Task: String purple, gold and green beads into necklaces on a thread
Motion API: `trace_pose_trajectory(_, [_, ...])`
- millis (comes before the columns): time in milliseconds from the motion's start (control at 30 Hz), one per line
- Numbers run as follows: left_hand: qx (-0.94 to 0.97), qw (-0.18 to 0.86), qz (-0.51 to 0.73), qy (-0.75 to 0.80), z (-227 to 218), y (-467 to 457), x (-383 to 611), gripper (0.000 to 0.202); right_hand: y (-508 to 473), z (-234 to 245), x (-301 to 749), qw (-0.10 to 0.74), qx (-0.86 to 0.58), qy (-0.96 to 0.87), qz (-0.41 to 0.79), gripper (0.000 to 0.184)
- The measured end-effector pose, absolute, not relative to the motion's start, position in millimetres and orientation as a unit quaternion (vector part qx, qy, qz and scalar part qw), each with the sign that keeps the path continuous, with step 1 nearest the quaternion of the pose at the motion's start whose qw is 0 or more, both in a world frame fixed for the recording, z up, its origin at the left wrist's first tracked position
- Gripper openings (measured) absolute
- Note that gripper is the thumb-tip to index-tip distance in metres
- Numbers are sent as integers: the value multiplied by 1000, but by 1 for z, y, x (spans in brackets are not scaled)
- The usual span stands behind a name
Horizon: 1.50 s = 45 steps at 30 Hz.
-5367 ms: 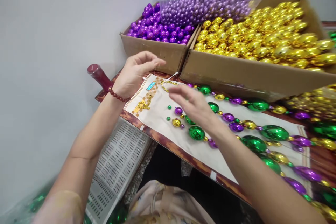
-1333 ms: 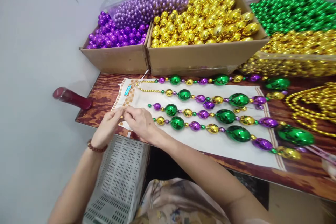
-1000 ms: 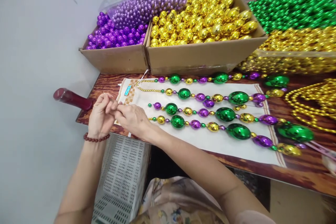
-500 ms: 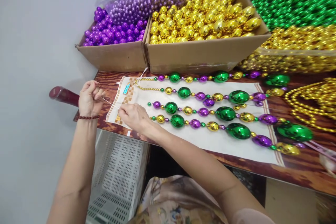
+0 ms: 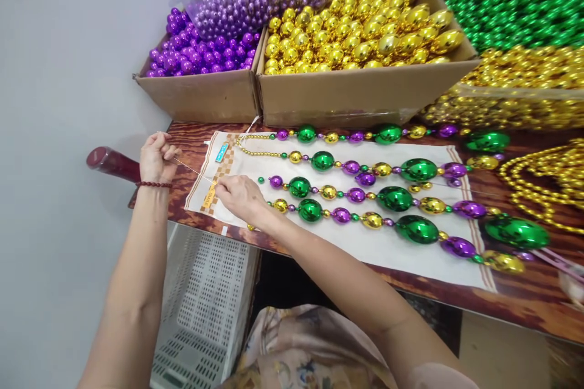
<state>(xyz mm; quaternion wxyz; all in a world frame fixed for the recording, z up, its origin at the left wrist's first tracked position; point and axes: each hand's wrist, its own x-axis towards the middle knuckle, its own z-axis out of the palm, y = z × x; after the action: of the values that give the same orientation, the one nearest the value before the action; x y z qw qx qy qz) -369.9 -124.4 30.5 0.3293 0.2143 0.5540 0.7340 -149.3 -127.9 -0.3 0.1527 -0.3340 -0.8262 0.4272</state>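
A thin white string [image 5: 194, 170] runs taut between my two hands. My left hand [image 5: 157, 158] grips one end beyond the table's left edge, its fingers curled. Over the towel's checked border, my right hand [image 5: 239, 196] pinches the string with thumb and fingers. Beside and below it lie strands of green, gold and purple beads; the nearest bead strand [image 5: 310, 210] has its left end near my right wrist. A second bead necklace [image 5: 322, 160], with small gold beads at its left end, rests farther back. All lie on a white towel [image 5: 356, 249].
Behind the towel stand a cardboard box [image 5: 196, 97] of purple beads and a box [image 5: 365, 94] of gold beads. Gold bead strings [image 5: 542, 176] lie at the right. Below the table edge is a white plastic crate [image 5: 205, 292]. A dark red handle-like object [image 5: 112, 162] juts out left.
My right hand has shifted slightly right and up, and the string between my hands is longer. More of the orange label on the towel shows.
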Motion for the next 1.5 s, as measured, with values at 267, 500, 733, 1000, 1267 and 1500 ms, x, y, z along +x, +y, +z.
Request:
trace_pose_trajectory(267, [129,348,643,670,-11,-155,-393,11,-103,-17,-161,163,-366,-788,468,31])
trace_pose_trajectory(500, [241,75,631,734,-49,-205,-331,18,-77,-22,-162,192,-334,-770,509,27])
trace_pose_trajectory(733, [244,352,711,558,-47,-192,-247,30,-84,-24,-157,235,-233,-761,558,26])
trace_pose_trajectory(1000, [228,396,766,452,-33,-177,-234,25,-85,-25,-157,354,-257,-727,529,14])
trace_pose_trajectory(1267, [202,477,693,501,-40,-184,-241,23,-75,-25,-162,321,-336,-495,734,7])
trace_pose_trajectory(1500, [211,478,616,589,-62,-204,-253,29,-35,-24,-150,314,-386,-385,777,6])
